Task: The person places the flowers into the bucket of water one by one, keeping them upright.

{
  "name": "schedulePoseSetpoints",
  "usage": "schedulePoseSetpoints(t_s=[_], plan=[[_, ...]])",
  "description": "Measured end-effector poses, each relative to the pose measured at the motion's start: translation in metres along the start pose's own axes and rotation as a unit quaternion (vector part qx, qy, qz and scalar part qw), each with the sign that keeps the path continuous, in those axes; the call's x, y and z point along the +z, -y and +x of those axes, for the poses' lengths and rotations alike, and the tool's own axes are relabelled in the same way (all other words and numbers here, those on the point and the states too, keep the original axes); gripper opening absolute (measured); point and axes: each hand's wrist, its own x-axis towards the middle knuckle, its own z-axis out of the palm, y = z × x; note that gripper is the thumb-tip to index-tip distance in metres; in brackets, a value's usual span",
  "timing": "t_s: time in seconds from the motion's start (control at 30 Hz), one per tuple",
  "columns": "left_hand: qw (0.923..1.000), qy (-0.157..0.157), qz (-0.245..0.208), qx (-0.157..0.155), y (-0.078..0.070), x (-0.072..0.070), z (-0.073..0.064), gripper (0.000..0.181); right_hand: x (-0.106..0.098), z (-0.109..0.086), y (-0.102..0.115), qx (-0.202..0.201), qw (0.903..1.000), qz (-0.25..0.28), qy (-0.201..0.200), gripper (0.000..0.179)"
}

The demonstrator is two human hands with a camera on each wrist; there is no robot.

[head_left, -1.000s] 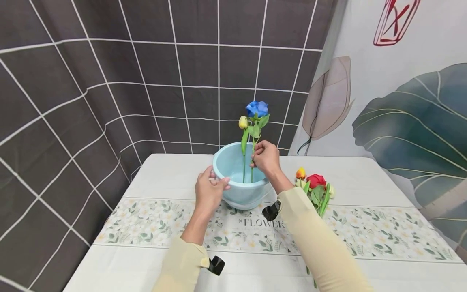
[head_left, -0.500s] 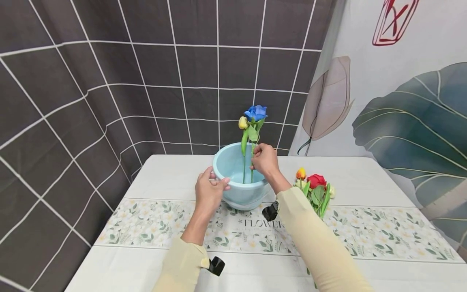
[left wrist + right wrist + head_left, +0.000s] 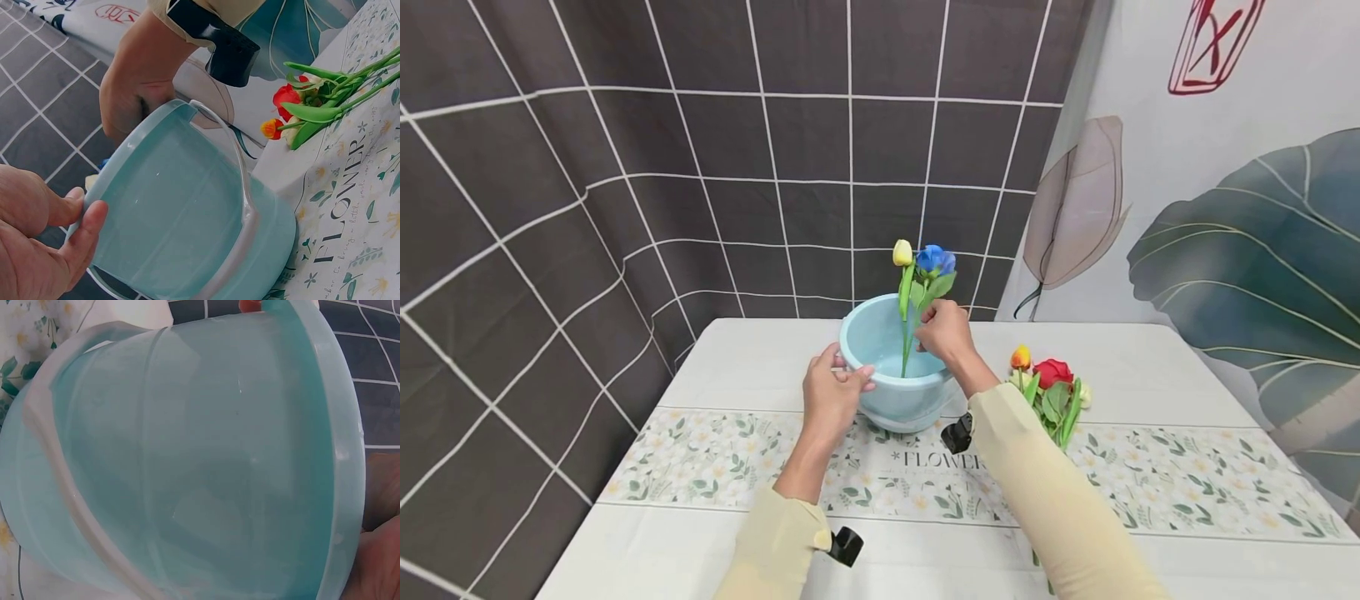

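The left hand [image 3: 832, 390] grips the bucket [image 3: 901, 410] at left; the right hand [image 3: 946, 335], pinching the blue rose [image 3: 935, 260], seems mid-insertion, probably needing gentle release.

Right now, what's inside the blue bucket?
A yellow tulip reaches down into the blue bucket. Beside it, the right hand partly covers a blue rose; the near wall hides what lies lower.

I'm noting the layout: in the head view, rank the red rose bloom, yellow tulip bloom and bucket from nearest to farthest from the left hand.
1. Bucket: gripped at its left rim by the left hand.
2. Yellow tulip bloom: above the bucket.
3. Red rose bloom: to the right, past the bucket.
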Motion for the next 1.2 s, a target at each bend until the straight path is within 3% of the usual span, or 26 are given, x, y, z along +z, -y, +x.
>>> schedulePoseSetpoints(t_s=[0.17, 0.37, 0.67, 0.93, 1.2], plan=[[1.0000, 0.002, 0.005, 0.003, 0.000, 0.000, -0.001, 0.060, -0.002, -0.002, 0.000, -0.009, 0.9999, 0.005, -0.010, 0.002], [1.0000, 0.001, 0.010, 0.001, -0.001, -0.001, -0.002, 0.062, -0.007, -0.004, 0.002, -0.014, 0.9989, 0.038, -0.024, 0.017], [1.0000, -0.003, 0.003, -0.004, -0.002, -0.001, -0.002, 0.061, -0.018, -0.011, 0.002, -0.017, 0.9877, 0.147, -0.050, 0.032], [1.0000, 0.000, 0.008, -0.005, -0.002, -0.001, -0.003, 0.062, -0.041, -0.024, -0.005, -0.027, 0.9798, 0.184, -0.075, 0.033], [0.9999, 0.000, 0.012, -0.005, -0.002, 0.000, -0.002, 0.061, -0.069, -0.041, -0.026, -0.026, 0.9771, 0.178, -0.114, 0.029]])
